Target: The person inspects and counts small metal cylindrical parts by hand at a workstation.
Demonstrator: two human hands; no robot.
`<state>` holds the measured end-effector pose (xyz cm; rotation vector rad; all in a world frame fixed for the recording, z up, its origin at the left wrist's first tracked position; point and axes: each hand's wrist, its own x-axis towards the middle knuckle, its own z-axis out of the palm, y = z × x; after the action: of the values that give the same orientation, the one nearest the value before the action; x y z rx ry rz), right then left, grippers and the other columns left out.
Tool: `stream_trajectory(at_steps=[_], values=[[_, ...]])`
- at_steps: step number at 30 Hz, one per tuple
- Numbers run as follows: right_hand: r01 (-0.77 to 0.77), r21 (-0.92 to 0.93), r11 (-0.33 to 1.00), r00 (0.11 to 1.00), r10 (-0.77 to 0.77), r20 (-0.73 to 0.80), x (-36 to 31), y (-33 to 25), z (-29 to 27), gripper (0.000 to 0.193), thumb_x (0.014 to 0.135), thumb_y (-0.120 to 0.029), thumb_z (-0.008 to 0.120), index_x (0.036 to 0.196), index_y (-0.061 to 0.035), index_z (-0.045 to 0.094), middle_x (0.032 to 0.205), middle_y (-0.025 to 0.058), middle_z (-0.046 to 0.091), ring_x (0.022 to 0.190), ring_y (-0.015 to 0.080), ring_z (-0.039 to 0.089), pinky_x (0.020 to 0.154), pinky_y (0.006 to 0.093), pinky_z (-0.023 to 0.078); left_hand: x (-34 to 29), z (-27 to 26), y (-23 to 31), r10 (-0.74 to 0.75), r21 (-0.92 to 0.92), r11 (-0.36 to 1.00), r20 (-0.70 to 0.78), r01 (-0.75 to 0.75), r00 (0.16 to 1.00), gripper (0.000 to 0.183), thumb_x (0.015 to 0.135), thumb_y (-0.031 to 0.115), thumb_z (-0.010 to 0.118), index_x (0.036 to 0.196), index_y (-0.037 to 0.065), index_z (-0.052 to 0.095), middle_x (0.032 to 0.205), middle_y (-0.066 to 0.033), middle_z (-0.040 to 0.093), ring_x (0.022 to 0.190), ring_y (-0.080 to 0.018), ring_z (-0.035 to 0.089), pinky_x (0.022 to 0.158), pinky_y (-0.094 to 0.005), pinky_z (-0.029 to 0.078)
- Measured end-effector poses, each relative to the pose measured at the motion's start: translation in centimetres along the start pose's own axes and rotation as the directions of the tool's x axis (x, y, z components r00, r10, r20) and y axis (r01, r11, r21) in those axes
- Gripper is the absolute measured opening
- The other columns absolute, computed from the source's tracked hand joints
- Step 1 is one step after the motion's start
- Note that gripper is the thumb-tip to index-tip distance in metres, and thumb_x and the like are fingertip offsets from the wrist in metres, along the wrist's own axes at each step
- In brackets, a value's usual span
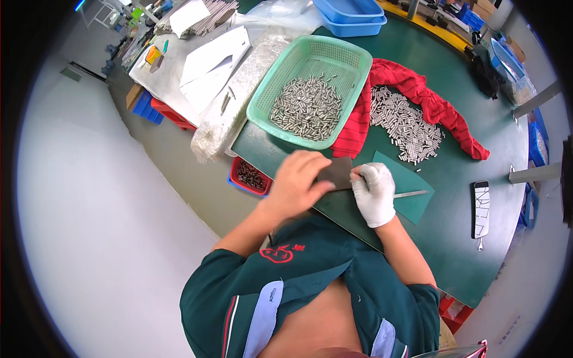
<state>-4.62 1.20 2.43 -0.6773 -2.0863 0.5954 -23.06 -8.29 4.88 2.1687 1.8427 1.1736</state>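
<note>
My bare left hand (296, 184) is over the near edge of the green bench, fingers stretched and thumb apart, slightly blurred. It is beside a dark brown flat piece (339, 170), whose left part it covers. My right hand (375, 191), in a white glove with bare fingertips, is closed in a pinch at the right edge of that piece. What is in the pinch is too small to make out. A thin metal strip-like tool (413, 194) sticks out on the right side of this hand, above a green sheet (412, 176); whether the hand grips it I cannot tell.
Beyond my hands stands a green perforated basket (256, 110) of small metal pins (307, 107). More pins (406, 122) lie heaped by a red cloth (412, 80). A phone (481, 210) lies at right. A red bin (249, 177) of dark parts stands below the bench's left edge.
</note>
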Motion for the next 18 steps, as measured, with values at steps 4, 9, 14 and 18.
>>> stream_trajectory(at_steps=[4,9,14,18], values=[[-0.067,0.027,0.997,0.997,0.067,-0.023,0.3,0.6,-0.3,0.017,0.074,-0.003,0.070,0.085,-0.0064,0.058,0.080,0.0088,0.062,0.076,0.0310,0.058,0.070,0.0407,0.046,-0.6,2.1,1.3,-0.133,0.121,0.985,0.111,0.119,0.985,0.074,0.063,0.021,0.081,0.127,0.004,0.049,0.131,-0.0149,0.048,0.118,-0.0345,0.047,0.100,-0.0441,0.037],[-0.020,0.006,1.000,1.000,0.020,-0.022,-0.1,0.3,-0.2,0.017,0.074,-0.003,0.070,0.085,-0.0066,0.058,0.082,0.0087,0.061,0.077,0.0302,0.057,0.072,0.0400,0.045,-1.9,1.7,0.6,-0.238,0.050,0.971,0.054,0.235,0.970,0.075,0.061,0.017,0.081,0.127,0.004,0.049,0.126,-0.0156,0.052,0.115,-0.0348,0.049,0.098,-0.0441,0.039],[-0.052,0.019,0.998,0.998,0.052,-0.020,0.0,0.2,-0.4,0.017,0.074,-0.003,0.071,0.085,-0.0064,0.058,0.081,0.0089,0.061,0.077,0.0299,0.057,0.072,0.0394,0.045,-4.5,-1.2,-3.1,-0.404,0.233,0.856,-0.255,0.461,0.879,0.073,0.062,0.018,0.082,0.125,0.002,0.050,0.121,-0.0161,0.056,0.112,-0.0346,0.052,0.096,-0.0432,0.041],[-0.046,0.041,0.998,0.999,0.046,0.000,0.0,0.2,0.1,0.016,0.074,-0.002,0.071,0.084,-0.0062,0.059,0.080,0.0092,0.061,0.077,0.0297,0.058,0.072,0.0391,0.046,-4.4,-2.5,-6.4,-0.388,0.373,0.752,-0.415,0.543,0.823,0.067,0.066,0.023,0.079,0.123,0.001,0.050,0.121,-0.0176,0.055,0.113,-0.0380,0.048,0.097,-0.0465,0.037]])
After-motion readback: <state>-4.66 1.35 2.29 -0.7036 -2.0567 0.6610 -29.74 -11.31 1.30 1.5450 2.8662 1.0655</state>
